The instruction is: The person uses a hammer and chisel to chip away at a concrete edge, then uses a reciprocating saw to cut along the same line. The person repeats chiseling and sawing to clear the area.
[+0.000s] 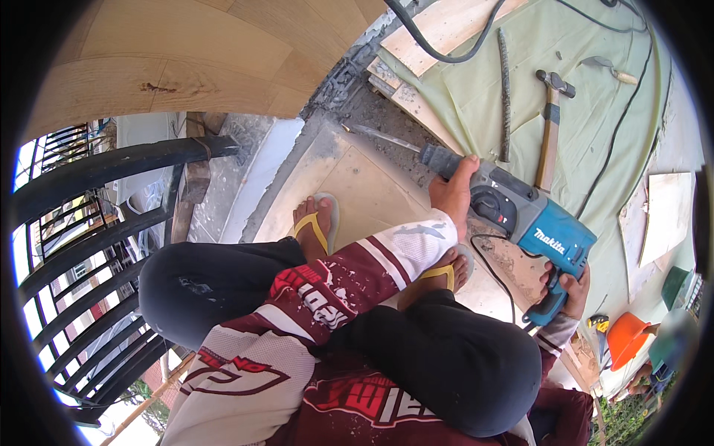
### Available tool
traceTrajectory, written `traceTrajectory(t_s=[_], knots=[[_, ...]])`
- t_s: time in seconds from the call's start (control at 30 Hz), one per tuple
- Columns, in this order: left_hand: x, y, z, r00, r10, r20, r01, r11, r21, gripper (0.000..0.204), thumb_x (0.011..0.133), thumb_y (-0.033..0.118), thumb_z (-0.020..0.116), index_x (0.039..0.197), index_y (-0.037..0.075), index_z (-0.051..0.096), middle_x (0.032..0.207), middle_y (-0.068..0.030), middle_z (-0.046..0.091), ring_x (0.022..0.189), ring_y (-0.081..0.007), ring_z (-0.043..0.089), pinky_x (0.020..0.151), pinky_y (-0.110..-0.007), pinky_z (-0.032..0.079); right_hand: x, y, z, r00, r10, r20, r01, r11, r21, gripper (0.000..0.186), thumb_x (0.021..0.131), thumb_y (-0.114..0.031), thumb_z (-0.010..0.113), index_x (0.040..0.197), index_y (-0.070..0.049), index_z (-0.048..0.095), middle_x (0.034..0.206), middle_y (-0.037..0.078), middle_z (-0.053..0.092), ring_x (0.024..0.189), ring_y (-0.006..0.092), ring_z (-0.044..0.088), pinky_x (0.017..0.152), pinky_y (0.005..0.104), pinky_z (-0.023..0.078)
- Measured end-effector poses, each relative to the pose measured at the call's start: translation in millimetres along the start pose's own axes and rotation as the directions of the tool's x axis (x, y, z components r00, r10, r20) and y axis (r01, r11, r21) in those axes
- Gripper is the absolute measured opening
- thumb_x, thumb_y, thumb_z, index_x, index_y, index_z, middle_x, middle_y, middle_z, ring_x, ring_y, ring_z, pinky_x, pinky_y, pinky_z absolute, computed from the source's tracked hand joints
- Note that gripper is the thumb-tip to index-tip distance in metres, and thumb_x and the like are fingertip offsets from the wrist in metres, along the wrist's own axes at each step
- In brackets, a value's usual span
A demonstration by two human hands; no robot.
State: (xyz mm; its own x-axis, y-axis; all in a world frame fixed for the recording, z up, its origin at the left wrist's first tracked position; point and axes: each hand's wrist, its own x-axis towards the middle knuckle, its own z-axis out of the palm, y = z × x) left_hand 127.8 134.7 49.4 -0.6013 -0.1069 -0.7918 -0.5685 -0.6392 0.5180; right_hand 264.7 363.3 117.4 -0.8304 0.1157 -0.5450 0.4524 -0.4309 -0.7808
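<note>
A teal and dark grey rotary hammer drill (pixel 532 215) lies across the view, its bit (pixel 383 137) pointing left. My left hand (pixel 452 195) is closed round its front part, just behind the black chuck (pixel 439 160). At the rear, my right hand (pixel 571 291) wraps round the handle; whether a finger presses the trigger is hidden. The tip of the bit is over the broken, grey mortar strip (pixel 335 104) beside the wood-patterned surface (pixel 186 59). A dusty tan tile (pixel 364 182) lies beneath, with my sandalled feet on it.
On a pale green sheet (pixel 476 104) lie a hammer (pixel 551 134), a ribbed steel rod (pixel 504 97) and a trowel (pixel 611 68). Boards (pixel 428 119) and black cables surround them. Black railing (pixel 97 178) stands left. Another person (pixel 669 349) and an orange hard-shelled object (pixel 626 340) are at right.
</note>
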Motion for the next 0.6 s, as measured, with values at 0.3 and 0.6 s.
traceTrajectory(t_s=[0.3,0.6], knots=[[-3.1,-60.4,4.7,0.984,-0.162,0.073,0.144,0.968,0.203,0.03,0.084,0.031,0.072,0.1,0.007,0.064,0.09,-0.0035,0.066,0.081,-0.017,0.066,0.073,-0.033,0.054,-89.3,66.8,-42.2,0.948,0.004,-0.319,0.0,1.0,0.012,0.066,0.078,-0.02,0.081,0.129,0.004,0.046,0.104,0.022,0.067,0.082,0.0281,0.072,0.06,0.0347,0.063],[62.0,26.5,-50.4,0.995,-0.023,0.093,0.008,0.987,0.16,0.03,0.082,0.035,0.07,0.097,0.01,0.065,0.089,-0.0047,0.069,0.076,-0.021,0.067,0.066,-0.034,0.055,-18.4,87.0,51.5,0.993,0.019,-0.113,-0.012,0.998,0.06,0.054,0.08,0.006,0.061,0.131,0.004,0.04,0.105,0.018,0.067,0.092,0.0252,0.071,0.075,0.0353,0.06]])
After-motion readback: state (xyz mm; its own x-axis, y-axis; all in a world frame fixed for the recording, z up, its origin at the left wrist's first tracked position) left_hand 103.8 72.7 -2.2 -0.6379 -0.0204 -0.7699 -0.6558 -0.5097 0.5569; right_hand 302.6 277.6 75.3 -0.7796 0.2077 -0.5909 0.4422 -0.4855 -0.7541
